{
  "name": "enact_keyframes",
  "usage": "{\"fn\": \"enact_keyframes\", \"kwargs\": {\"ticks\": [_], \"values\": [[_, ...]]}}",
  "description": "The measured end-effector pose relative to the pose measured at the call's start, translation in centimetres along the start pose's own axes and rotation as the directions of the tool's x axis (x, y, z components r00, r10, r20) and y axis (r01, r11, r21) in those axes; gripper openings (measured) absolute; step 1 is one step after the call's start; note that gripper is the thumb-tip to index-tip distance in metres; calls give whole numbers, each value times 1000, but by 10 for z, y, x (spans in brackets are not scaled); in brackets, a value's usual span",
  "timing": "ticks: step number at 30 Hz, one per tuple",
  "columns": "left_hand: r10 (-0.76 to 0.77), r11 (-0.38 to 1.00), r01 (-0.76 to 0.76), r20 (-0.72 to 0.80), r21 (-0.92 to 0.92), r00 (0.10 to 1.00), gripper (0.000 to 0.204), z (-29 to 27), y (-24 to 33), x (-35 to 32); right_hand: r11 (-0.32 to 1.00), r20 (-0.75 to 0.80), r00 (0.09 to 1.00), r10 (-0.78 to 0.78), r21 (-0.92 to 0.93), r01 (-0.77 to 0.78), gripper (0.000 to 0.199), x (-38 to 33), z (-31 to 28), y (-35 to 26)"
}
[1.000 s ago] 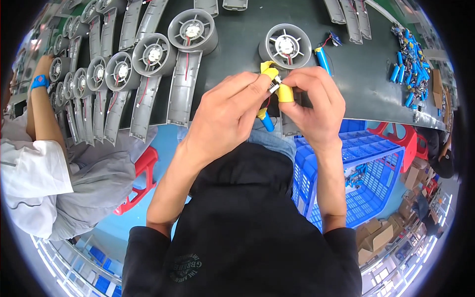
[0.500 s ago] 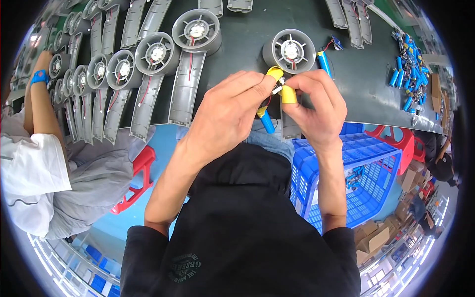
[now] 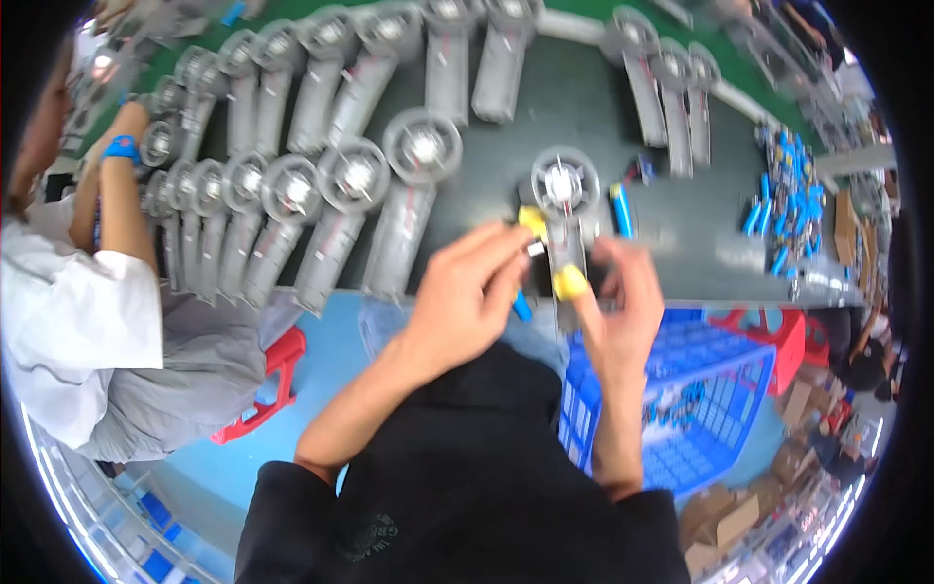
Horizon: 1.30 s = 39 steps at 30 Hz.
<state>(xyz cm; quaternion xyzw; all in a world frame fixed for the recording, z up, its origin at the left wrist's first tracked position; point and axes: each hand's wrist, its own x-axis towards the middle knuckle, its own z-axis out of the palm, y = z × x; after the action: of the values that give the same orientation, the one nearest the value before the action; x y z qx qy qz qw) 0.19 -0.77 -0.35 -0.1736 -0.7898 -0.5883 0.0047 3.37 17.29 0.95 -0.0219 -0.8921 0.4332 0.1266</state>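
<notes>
My left hand [image 3: 457,297] wears a yellow finger cot [image 3: 531,218] and pinches a small white and metal part [image 3: 537,249] at its fingertips. My right hand [image 3: 621,310], also with a yellow cot [image 3: 569,283] on the thumb, grips the lower handle of a grey fan housing [image 3: 562,185] that lies on the dark table [image 3: 486,204]. A blue cylindrical cell [image 3: 621,210] with wires lies just right of the fan's round head. A blue piece [image 3: 522,308] shows under my left fingers.
Rows of grey fan housings [image 3: 292,190] cover the table's left, and more [image 3: 671,83] lie at the back right. Blue cells [image 3: 786,209] are heaped at the far right. A blue crate [image 3: 710,389] and red stool [image 3: 277,375] stand below. Another person [image 3: 78,311] works at the left.
My hands, pressed together over the small part before, have drawn apart. The right hand dropped lower right onto the fan's handle, and the view shifted so the table sits lower in the picture.
</notes>
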Motion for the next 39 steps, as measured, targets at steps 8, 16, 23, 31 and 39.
{"fn": "enact_keyframes", "kwargs": {"ticks": [8, 16, 23, 31, 39], "values": [[-195, 814, 272, 201, -513, 960, 23, -29, 54, 98, 877, 154, 974, 167, 428, -218, 26, 78, -28, -21], [-415, 845, 378, -19, -379, 909, 10, -113, -26, 336, 991, 179, 978, -107, 95, 91, 30, 347, 54, -11], [43, 741, 267, -440, 616, 897, 37, -196, -108, 374, 995, 197, 980, -40, -81, 57, 27, 404, 124, 36], [-154, 488, 577, -586, 655, 795, 73, -272, -163, 369, 995, 177, 982, -62, -66, 75, 28, 325, 16, -13], [291, 722, -46, -243, 690, 925, 59, -203, 17, 259, 817, 224, 933, 282, -567, -111, 25, 152, -99, -6]]}}
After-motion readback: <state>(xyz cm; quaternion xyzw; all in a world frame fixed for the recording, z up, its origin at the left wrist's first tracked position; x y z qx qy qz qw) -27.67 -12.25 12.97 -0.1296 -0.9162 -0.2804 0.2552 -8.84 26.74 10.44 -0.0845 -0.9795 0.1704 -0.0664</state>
